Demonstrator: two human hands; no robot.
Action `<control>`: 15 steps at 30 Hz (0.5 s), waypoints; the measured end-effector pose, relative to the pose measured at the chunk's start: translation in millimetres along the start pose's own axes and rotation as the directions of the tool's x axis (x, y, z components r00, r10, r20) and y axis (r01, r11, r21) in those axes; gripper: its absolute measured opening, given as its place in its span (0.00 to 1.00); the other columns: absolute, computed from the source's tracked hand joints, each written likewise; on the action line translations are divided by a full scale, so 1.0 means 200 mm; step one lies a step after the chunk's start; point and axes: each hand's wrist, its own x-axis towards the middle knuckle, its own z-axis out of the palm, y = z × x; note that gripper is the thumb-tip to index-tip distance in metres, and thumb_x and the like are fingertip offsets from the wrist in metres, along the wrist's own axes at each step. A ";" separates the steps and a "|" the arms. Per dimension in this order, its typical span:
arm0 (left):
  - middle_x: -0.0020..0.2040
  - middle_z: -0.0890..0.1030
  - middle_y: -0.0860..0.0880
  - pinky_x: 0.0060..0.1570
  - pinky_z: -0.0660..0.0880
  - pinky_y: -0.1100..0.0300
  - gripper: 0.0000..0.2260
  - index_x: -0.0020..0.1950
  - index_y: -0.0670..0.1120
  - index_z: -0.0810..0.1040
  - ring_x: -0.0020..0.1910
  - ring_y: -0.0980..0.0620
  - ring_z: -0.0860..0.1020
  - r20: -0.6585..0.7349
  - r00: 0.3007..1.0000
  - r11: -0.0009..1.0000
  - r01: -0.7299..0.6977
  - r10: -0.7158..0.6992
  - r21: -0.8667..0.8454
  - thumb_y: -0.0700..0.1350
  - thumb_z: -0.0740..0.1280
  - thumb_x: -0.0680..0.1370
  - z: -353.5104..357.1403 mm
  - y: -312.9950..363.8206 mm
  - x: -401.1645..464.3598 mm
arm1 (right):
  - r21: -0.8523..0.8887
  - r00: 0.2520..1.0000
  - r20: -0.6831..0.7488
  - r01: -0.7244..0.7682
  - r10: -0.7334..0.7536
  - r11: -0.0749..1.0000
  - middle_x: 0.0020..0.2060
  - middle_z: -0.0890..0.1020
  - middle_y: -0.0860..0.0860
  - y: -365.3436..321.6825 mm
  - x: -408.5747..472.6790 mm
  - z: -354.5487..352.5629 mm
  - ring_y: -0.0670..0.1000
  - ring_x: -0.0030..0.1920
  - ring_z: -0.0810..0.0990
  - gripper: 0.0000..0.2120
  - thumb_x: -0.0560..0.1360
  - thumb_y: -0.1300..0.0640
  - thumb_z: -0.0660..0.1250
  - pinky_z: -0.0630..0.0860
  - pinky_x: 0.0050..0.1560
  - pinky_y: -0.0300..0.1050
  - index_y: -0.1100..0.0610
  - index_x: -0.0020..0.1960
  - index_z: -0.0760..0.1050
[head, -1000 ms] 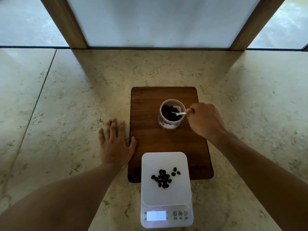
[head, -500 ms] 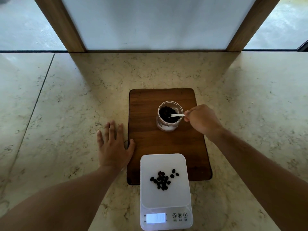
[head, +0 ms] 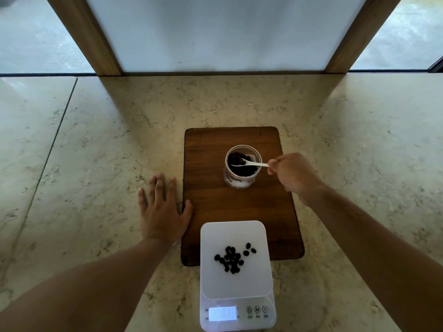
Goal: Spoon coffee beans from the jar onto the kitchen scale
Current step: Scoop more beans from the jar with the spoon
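One view only, worn on the person's head, looking forward and steeply down onto a marble counter (head: 96, 152), so the scale (head: 236, 275) sits at the bottom edge nearest the camera, the wooden board (head: 239, 207) and the jar (head: 242, 167) lie beyond it at mid-frame, and a wood-framed pale panel (head: 220, 32) closes off the far top. Both forearms run in from the lower corners, the left hand (head: 161, 209) left of centre, the right hand (head: 293, 174) right of centre. The wide lens bends the counter's edges, and with no second view there is no overlap to report.
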 end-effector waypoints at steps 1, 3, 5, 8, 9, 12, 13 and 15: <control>0.81 0.55 0.40 0.78 0.46 0.39 0.37 0.80 0.46 0.57 0.81 0.41 0.48 0.001 1.000 1.000 0.001 -0.001 0.000 0.65 0.47 0.76 0.00 0.00 0.00 | -0.005 1.000 0.009 0.005 -0.005 1.000 0.31 0.74 0.46 0.00 0.00 0.00 0.45 0.31 0.70 0.11 0.76 0.59 0.61 0.67 0.34 0.41 0.55 0.39 0.79; 0.81 0.55 0.40 0.78 0.46 0.39 0.36 0.80 0.46 0.57 0.81 0.41 0.48 0.002 1.000 1.000 0.002 -0.002 0.001 0.65 0.48 0.76 0.00 0.00 0.00 | 0.000 1.000 0.012 0.014 -0.014 1.000 0.31 0.74 0.46 0.00 -0.02 -0.02 0.46 0.32 0.70 0.11 0.76 0.59 0.60 0.68 0.35 0.41 0.54 0.37 0.77; 0.81 0.55 0.40 0.78 0.46 0.39 0.36 0.80 0.46 0.57 0.81 0.41 0.48 0.004 1.000 1.000 0.006 -0.006 -0.001 0.65 0.48 0.76 0.00 0.00 0.00 | 0.011 1.000 -0.008 0.023 -0.022 1.000 0.31 0.75 0.47 0.00 -0.03 -0.02 0.49 0.35 0.73 0.13 0.77 0.58 0.61 0.70 0.38 0.44 0.53 0.35 0.76; 0.81 0.56 0.40 0.78 0.46 0.39 0.36 0.80 0.46 0.57 0.81 0.41 0.48 -0.001 1.000 1.000 0.005 -0.005 -0.009 0.64 0.49 0.76 0.00 0.00 0.00 | -0.024 0.995 -0.084 0.052 -0.054 0.998 0.27 0.74 0.49 -0.02 -0.07 -0.04 0.50 0.31 0.72 0.17 0.78 0.57 0.62 0.73 0.38 0.48 0.54 0.32 0.78; 0.81 0.56 0.40 0.78 0.46 0.39 0.36 0.79 0.46 0.58 0.81 0.41 0.49 -0.005 1.000 1.000 0.005 -0.005 -0.012 0.64 0.49 0.76 0.00 0.00 0.00 | -0.011 0.993 -0.100 0.058 -0.059 0.998 0.27 0.74 0.49 -0.02 -0.09 -0.05 0.49 0.31 0.72 0.17 0.79 0.56 0.62 0.73 0.37 0.47 0.54 0.32 0.79; 0.81 0.57 0.39 0.78 0.47 0.39 0.35 0.79 0.46 0.58 0.81 0.41 0.49 -0.013 1.000 1.000 0.005 -0.005 -0.012 0.64 0.50 0.76 0.00 0.00 0.00 | 0.042 0.992 -0.098 0.079 -0.075 0.996 0.28 0.75 0.49 0.00 -0.14 -0.07 0.50 0.31 0.72 0.18 0.79 0.53 0.62 0.71 0.36 0.46 0.54 0.33 0.79; 0.81 0.57 0.39 0.78 0.47 0.39 0.35 0.79 0.46 0.58 0.81 0.41 0.49 -0.014 1.000 1.000 0.004 -0.004 -0.010 0.64 0.50 0.76 0.00 0.00 0.00 | 0.051 0.992 -0.095 0.087 -0.082 0.995 0.27 0.74 0.49 0.00 -0.16 -0.08 0.49 0.29 0.71 0.18 0.79 0.53 0.62 0.70 0.35 0.46 0.54 0.33 0.79; 0.81 0.56 0.39 0.78 0.47 0.39 0.36 0.79 0.46 0.58 0.81 0.41 0.49 -0.012 1.000 1.000 0.005 -0.006 -0.012 0.64 0.49 0.76 0.01 0.00 0.00 | 0.063 0.992 -0.082 0.096 -0.091 0.993 0.23 0.71 0.47 0.02 -0.20 -0.09 0.48 0.26 0.68 0.18 0.80 0.52 0.62 0.66 0.31 0.45 0.54 0.34 0.79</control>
